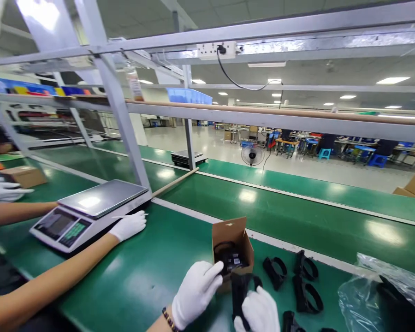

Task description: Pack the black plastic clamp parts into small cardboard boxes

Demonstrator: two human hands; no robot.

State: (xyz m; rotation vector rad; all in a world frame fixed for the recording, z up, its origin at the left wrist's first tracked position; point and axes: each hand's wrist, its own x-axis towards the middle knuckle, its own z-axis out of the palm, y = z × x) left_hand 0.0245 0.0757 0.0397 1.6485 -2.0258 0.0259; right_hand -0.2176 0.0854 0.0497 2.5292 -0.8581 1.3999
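Note:
A small open cardboard box point(249, 251) stands in front of me with its lid raised. Inside it lie a black device point(235, 262) with white labels and a coiled black cable. My left hand point(198, 291), white-gloved, has its fingers closed at the box's near left corner. In my right hand point(260, 311), also gloved, is a black plastic bracket with a ring point(240, 290), held upright against the box's near side. Several similar black ring brackets point(275, 273) lie on the green bench to the right. The bracket's lower part is partly covered by my fingers.
At left stands a weighing scale point(107, 196); a co-worker's gloved hand point(131, 226) with a thin white stick rests beside it. Their other hand point(3, 190) is near another cardboard box point(25, 176). A clear plastic bag point(361, 299) lies right. Metal frame posts point(124, 110) rise behind.

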